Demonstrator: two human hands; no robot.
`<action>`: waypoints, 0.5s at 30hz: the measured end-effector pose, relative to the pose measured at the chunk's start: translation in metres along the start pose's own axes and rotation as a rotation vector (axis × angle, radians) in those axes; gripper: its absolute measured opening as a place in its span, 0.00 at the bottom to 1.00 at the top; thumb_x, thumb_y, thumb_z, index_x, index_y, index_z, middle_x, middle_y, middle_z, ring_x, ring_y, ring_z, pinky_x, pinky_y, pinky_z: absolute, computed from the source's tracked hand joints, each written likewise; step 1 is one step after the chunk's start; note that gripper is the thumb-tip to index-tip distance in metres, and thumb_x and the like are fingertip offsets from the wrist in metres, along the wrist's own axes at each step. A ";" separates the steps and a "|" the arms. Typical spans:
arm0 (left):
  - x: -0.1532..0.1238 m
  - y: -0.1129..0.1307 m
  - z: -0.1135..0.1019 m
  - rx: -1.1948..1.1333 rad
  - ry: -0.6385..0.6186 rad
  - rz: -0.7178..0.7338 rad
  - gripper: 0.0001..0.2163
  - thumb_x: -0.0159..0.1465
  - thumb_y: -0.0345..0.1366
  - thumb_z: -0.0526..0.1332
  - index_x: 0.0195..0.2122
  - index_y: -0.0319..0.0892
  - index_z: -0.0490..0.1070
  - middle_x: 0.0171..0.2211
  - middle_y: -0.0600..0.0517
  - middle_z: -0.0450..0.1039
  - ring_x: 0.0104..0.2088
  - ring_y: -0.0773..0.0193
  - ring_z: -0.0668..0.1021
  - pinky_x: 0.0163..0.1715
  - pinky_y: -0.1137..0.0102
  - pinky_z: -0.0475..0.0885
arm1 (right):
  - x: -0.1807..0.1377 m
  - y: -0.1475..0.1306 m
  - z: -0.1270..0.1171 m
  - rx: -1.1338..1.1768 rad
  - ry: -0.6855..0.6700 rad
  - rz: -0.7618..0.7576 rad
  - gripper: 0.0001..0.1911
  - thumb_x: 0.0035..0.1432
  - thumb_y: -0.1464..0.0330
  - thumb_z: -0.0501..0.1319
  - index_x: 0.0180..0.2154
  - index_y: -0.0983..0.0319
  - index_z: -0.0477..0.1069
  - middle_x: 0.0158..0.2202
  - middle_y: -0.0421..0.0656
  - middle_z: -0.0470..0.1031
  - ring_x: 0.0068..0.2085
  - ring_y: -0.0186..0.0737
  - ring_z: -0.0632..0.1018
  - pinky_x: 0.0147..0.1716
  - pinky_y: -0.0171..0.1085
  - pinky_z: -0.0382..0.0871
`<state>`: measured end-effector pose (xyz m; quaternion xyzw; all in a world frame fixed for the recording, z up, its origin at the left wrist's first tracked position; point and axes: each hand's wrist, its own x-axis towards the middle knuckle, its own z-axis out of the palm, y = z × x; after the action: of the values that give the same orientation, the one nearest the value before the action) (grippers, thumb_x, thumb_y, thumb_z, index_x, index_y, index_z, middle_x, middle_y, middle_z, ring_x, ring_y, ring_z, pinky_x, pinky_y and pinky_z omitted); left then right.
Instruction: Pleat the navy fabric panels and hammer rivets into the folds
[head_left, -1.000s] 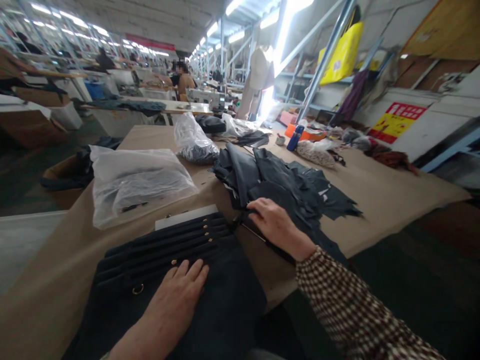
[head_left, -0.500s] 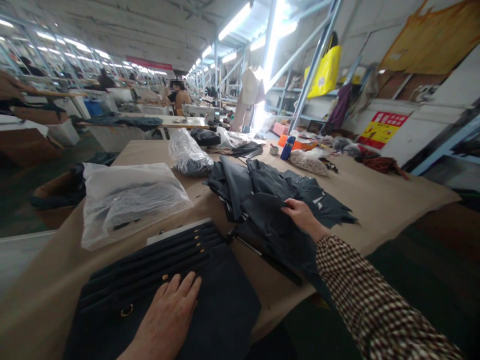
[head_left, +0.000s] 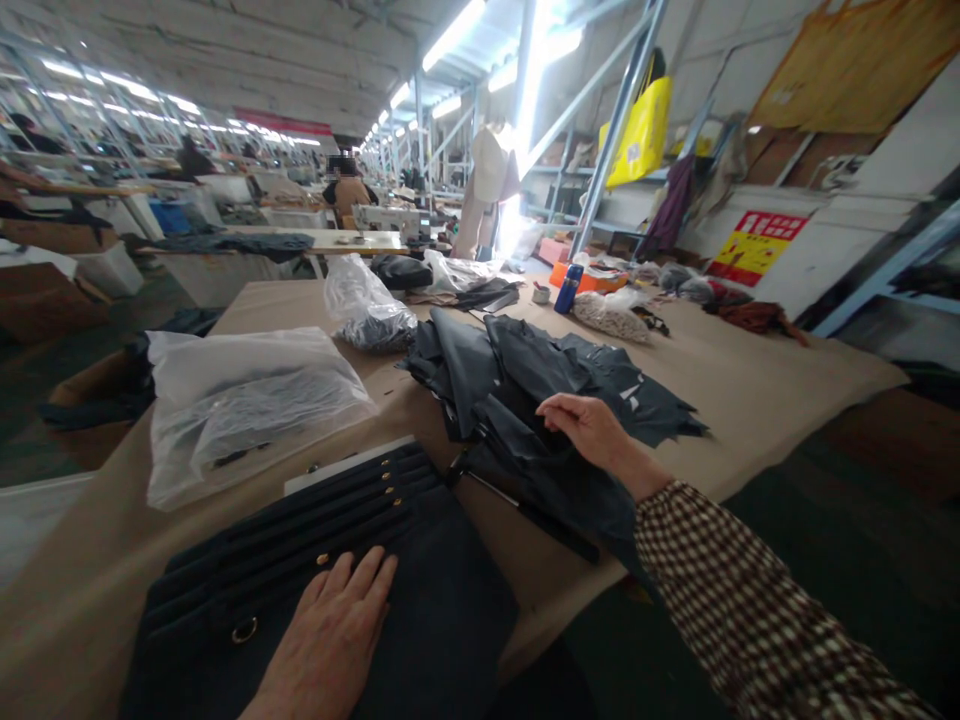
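Left hand [head_left: 330,625] flat on dark panels [head_left: 442,600], gold studs [head_left: 322,559] already fitted; right hand [head_left: 596,430] curled at the cloth pile [head_left: 532,355] right of the panels, grip unclear from here, pile still loose.

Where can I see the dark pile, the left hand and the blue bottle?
Dark pile [head_left: 534,362], head view: its upper surface.
Left hand [head_left: 330,622], head view: its back.
Blue bottle [head_left: 568,291], head view: its side.

The near-left panels [head_left: 442,610] were dark navy, their fittings [head_left: 397,502] gold. The near-right sleeve [head_left: 739,585] was checked brown and cream; the far-right bag [head_left: 640,137] was bright yellow.
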<state>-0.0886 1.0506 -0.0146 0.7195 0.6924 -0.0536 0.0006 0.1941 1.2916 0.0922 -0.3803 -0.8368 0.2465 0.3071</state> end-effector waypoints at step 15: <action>0.001 -0.003 0.006 0.010 0.009 0.012 0.23 0.65 0.30 0.46 0.59 0.46 0.65 0.59 0.49 0.65 0.57 0.46 0.69 0.54 0.50 0.67 | 0.070 0.060 0.014 -0.458 -0.056 0.109 0.13 0.60 0.69 0.56 0.44 0.64 0.75 0.42 0.49 0.76 0.44 0.41 0.76 0.46 0.37 0.67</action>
<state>-0.0925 1.0513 -0.0208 0.7238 0.6879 -0.0541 -0.0058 0.1764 1.3797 0.0670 -0.4779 -0.8572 0.0769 0.1759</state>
